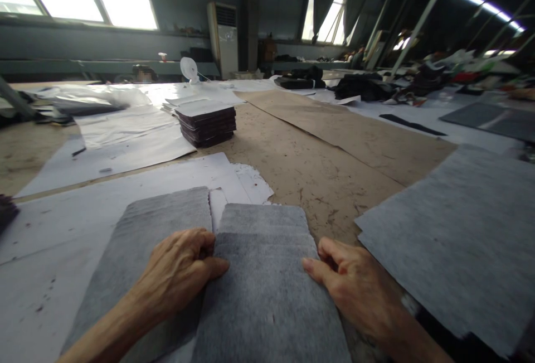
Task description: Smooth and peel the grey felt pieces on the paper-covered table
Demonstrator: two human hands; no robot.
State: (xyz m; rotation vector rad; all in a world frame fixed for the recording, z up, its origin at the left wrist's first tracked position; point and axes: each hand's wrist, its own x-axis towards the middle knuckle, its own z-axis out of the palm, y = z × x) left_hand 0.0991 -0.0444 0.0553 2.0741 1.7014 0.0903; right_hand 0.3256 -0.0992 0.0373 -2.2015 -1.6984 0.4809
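A stack of cut grey felt-like fabric pieces lies in front of me, its far edges fanned in narrow steps. My left hand pinches the stack's left edge, thumb on top and fingers curled at the side. On the opposite edge, my right hand grips in the same way, its thumb tip on the top piece. Left of this stack, partly under my left forearm, lies another fanned set of grey fabric pieces. Larger grey sheets spread out at the right.
Beyond my hands stands a neat pile of dark cut pieces with a pale top. White paper sheets cover the left of the table, brown paper the middle. A small white fan and dark fabric heaps are farther back.
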